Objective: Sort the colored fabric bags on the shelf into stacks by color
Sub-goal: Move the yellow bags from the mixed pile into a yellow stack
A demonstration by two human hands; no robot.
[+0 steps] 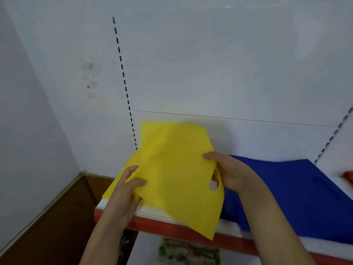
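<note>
Both hands, left hand [128, 186] and right hand [227, 173], pinch the yellow bag [172, 169] over the shelf [172, 229]; limp fabric could slide off the edge.

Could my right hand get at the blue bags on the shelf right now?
Probably not yet. The right hand lies just beside the blue bags with nothing between, but its grip is taken up by the yellow bag, also held by the left hand.

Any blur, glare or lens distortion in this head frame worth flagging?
Head view: wide-angle bending curves the slotted upright; soft glare at top of the back panel; the red item at the right edge is smeared; yellow bag and both hands read reasonably sharp.
</note>
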